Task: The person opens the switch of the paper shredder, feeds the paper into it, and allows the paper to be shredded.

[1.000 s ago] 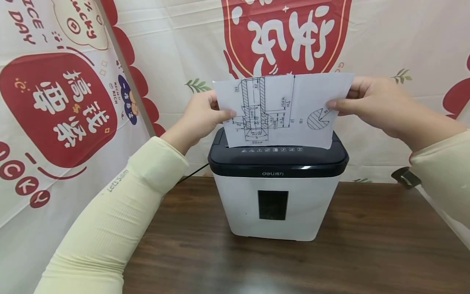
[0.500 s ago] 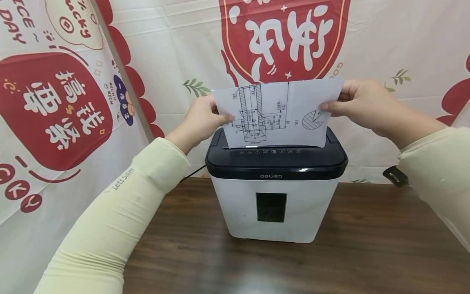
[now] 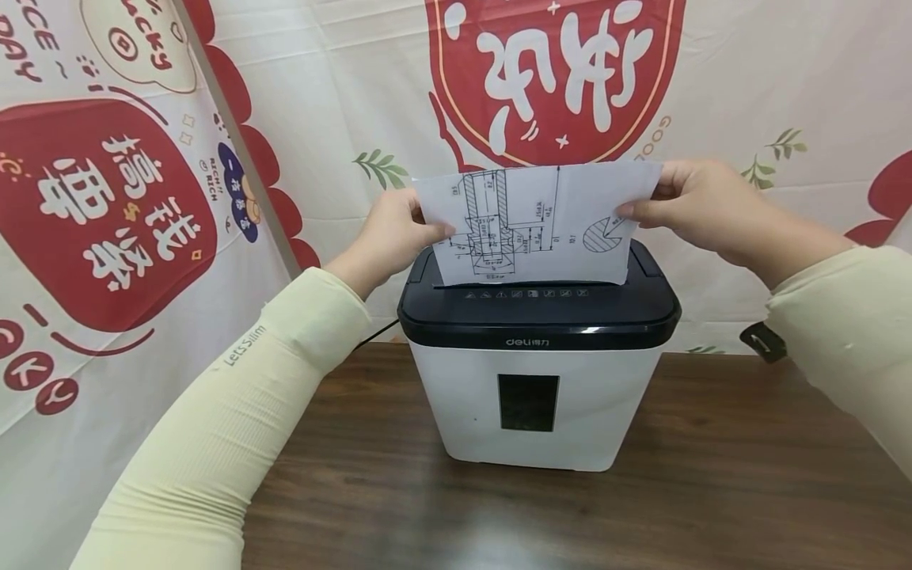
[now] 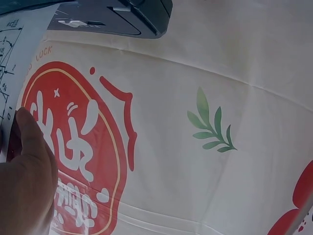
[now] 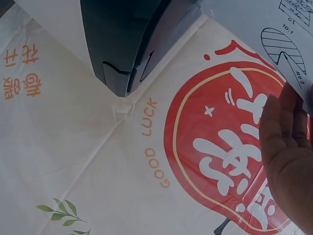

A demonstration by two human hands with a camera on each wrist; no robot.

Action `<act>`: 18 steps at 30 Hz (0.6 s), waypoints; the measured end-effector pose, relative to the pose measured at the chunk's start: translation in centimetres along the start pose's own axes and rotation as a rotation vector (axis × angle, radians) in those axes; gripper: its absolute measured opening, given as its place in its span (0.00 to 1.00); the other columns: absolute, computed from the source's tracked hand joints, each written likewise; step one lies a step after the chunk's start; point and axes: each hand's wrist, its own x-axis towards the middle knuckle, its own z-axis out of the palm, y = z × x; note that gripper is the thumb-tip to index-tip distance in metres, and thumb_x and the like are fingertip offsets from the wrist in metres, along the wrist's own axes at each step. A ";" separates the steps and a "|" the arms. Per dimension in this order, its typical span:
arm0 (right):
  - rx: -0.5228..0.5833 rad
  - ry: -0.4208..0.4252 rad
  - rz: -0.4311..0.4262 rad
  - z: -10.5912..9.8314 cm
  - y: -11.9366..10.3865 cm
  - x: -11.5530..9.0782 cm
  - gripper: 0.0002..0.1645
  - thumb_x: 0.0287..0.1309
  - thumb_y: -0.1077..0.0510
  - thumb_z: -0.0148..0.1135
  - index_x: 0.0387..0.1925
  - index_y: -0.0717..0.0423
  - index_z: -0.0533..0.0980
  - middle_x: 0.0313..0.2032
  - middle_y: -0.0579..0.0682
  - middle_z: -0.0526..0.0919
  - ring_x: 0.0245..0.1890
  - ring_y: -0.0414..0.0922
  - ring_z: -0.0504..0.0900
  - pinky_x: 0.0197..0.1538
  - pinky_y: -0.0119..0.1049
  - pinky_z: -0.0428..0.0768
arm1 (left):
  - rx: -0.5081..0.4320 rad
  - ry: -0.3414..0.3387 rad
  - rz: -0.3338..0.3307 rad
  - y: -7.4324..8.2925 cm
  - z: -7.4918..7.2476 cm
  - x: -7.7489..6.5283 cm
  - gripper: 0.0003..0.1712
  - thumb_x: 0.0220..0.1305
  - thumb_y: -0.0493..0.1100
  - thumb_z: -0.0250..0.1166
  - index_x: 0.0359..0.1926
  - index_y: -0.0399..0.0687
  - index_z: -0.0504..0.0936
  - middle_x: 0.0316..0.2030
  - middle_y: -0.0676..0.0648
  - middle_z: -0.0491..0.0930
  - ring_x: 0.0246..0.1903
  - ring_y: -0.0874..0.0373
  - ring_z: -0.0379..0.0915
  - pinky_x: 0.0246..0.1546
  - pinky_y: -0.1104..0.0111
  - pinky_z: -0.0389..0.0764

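Note:
A white sheet of paper [image 3: 530,226] printed with a technical drawing stands upright over the black lid of a paper shredder [image 3: 541,404]. Its lower edge meets the slot; whether it has entered cannot be seen. My left hand [image 3: 388,237] pinches the sheet's left edge, thumb in front and fingers behind. On the opposite edge, my right hand [image 3: 712,207] pinches it the same way. The left wrist view shows part of the paper [image 4: 12,63] beside the left hand [image 4: 32,181]. In the right wrist view, the right hand [image 5: 291,152] is below the sheet's round drawing.
The shredder stands on a brown wooden table [image 3: 399,507]. Behind and to the left hang white printed cloths [image 3: 299,103] with red shapes. A black cord [image 3: 376,332] runs out on the shredder's left. A dark strap-like object [image 3: 764,342] shows by the right sleeve.
Both hands have kept their pinch on the paper. The right hand and the sheet's right side have shifted slightly left and down; the sheet's top edge sits a little lower.

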 end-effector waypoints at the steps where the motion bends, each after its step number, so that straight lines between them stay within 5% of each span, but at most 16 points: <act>1: -0.002 0.000 0.000 0.0 0.0 0.0 0.29 0.61 0.52 0.64 0.63 0.53 0.73 0.54 0.57 0.80 0.41 0.35 0.81 0.55 0.57 0.75 | 0.001 0.000 0.002 0.0 0.0 0.0 0.21 0.62 0.34 0.65 0.57 0.44 0.79 0.49 0.44 0.82 0.47 0.52 0.80 0.55 0.60 0.76; 11: 0.006 -0.018 0.025 0.0 0.1 0.0 0.30 0.61 0.51 0.63 0.64 0.53 0.72 0.57 0.60 0.78 0.50 0.52 0.80 0.56 0.65 0.69 | 0.014 -0.019 -0.007 0.0 0.0 -0.2 0.21 0.62 0.35 0.65 0.57 0.44 0.78 0.49 0.44 0.82 0.48 0.52 0.79 0.55 0.58 0.75; 18: -0.008 -0.018 0.018 -0.1 0.2 -0.3 0.30 0.61 0.52 0.64 0.64 0.53 0.72 0.57 0.59 0.78 0.49 0.49 0.81 0.56 0.63 0.71 | 0.019 -0.045 -0.008 0.2 -0.1 -0.5 0.21 0.62 0.34 0.65 0.57 0.43 0.78 0.49 0.44 0.83 0.47 0.52 0.80 0.55 0.59 0.75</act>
